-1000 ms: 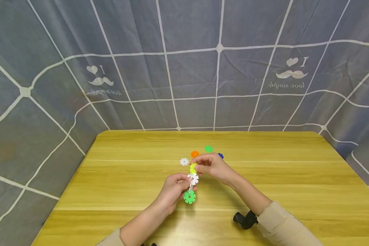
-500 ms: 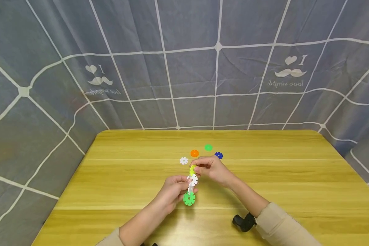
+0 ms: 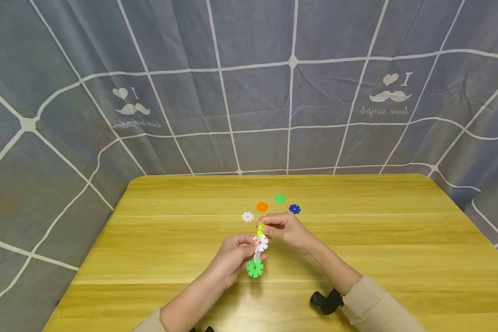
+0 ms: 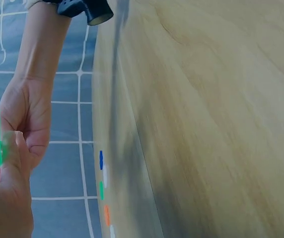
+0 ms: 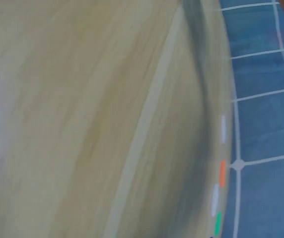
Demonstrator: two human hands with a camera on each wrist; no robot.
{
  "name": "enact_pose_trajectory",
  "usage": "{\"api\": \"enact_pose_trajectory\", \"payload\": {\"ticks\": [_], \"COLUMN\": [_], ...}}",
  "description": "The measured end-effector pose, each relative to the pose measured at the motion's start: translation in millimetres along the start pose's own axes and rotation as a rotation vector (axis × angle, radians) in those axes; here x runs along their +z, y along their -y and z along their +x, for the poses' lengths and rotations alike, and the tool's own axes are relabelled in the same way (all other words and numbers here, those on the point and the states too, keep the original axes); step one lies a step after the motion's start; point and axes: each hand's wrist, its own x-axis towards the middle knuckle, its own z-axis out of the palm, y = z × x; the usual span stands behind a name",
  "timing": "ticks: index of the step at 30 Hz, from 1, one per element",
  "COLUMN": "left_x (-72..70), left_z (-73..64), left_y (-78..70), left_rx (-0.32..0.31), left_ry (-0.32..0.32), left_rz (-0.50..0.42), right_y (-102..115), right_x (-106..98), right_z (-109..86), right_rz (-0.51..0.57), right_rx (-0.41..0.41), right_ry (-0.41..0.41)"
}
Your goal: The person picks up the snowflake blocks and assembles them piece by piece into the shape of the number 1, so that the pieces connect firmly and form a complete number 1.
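In the head view, my left hand (image 3: 232, 256) pinches a white notched snowflake disc (image 3: 263, 243) in a small chain of interlocking discs. At the chain's lower end is a green snowflake disc (image 3: 255, 268), with a pale disc (image 3: 257, 254) seen nearly edge-on above it. My right hand (image 3: 288, 232) pinches a yellow snowflake disc (image 3: 260, 230) between thumb and fingers, right at the white disc's upper edge. Part of the yellow disc is hidden by the thumb. The left wrist view shows the green disc edge-on beside the fingers.
Beyond the hands, loose discs lie on the wooden table (image 3: 170, 240): white (image 3: 247, 216), orange (image 3: 262, 207), green (image 3: 280, 198) and blue (image 3: 294, 209). A black wrist-mounted device (image 3: 326, 302) is by the right sleeve. A grey curtain (image 3: 257, 101) stands behind the table.
The right hand has lowered slightly, bringing the blue disc fully into view. The yellow disc has turned and looks narrower. The left hand keeps its hold on the chain.
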Motion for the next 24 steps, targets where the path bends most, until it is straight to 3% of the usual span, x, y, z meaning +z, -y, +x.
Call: {"api": "enact_pose_trajectory", "payload": {"ticks": [4, 10, 17, 24], "left_x": [-0.2, 1.4, 4.9, 6.8], "left_z": [0.9, 2.4, 4.6, 5.7], "left_y": [-0.7, 1.0, 2.0, 3.8], "left_rx": [0.021, 0.033, 0.078, 0.067], "left_ry": [-0.003, -0.031, -0.060, -0.060], "left_rz": [0.015, 0.037, 0.049, 0.019], "right_y": [-0.2, 2.7, 1.9, -1.3], "right_x": [-0.1, -4.2, -11.3, -15.6], "right_z": [0.5, 1.4, 4.8, 6.3], "right_rz": [0.009, -0.015, -0.019, -0.025], "right_rx": [-0.034, 0.029, 0.040, 0.028], "right_ry": [0.006, 0.004, 0.007, 0.018]}}
